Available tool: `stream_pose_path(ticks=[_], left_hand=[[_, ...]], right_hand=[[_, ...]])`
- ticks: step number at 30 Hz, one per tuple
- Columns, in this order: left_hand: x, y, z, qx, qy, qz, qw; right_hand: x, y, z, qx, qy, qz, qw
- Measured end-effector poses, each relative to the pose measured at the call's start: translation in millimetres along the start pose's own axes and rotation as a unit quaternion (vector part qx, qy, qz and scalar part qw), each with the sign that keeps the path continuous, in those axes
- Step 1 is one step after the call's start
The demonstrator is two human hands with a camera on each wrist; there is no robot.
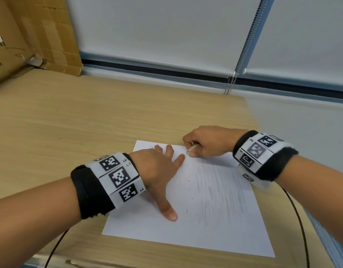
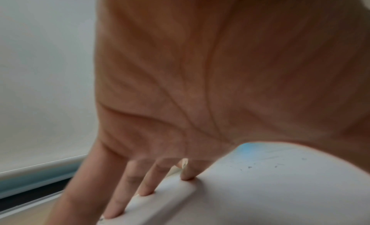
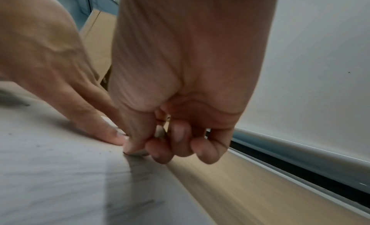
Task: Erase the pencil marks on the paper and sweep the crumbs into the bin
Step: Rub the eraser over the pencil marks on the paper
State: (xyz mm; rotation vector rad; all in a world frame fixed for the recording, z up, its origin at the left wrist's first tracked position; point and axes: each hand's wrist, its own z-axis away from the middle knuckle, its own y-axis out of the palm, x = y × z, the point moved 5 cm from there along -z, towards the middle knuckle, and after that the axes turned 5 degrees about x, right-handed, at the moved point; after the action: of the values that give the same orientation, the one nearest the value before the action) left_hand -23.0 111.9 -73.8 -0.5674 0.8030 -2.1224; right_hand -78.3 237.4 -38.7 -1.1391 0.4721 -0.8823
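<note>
Paper (image 1: 195,219) lies flat on the bench (image 1: 70,122) under both hands. Left hand (image 1: 159,167) spread, fingers straight, pressing the sheet's upper left part, thumb reaching toward the person. Right hand (image 1: 207,142) just beyond the left fingertips at the paper's far edge, fingers curled, pinching a small whitish eraser (image 1: 191,149) against the sheet. Faint pencil marks (image 1: 221,188) between the two wrists. Eraser mostly hidden by fingers; crumbs only tiny specks; wrist views blurred.
</note>
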Motion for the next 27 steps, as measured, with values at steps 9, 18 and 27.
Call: stream_pose_path(ticks=[9,18,27], left_hand=[[0.3,1.0,-0.3,0.002,0.003,0.012,1.000],[0.6,0.8,-1.5,0.000,0.004,0.025,1.000],[0.3,0.5,-0.8,-0.004,0.000,0.022,1.000]], right_hand=[[5.9,2.4,2.4,0.011,0.022,0.024,0.999],[19.4,15.3,19.1,0.079,0.016,0.011,0.997],[27.4,21.4,28.1,0.082,0.012,-0.001,0.997]])
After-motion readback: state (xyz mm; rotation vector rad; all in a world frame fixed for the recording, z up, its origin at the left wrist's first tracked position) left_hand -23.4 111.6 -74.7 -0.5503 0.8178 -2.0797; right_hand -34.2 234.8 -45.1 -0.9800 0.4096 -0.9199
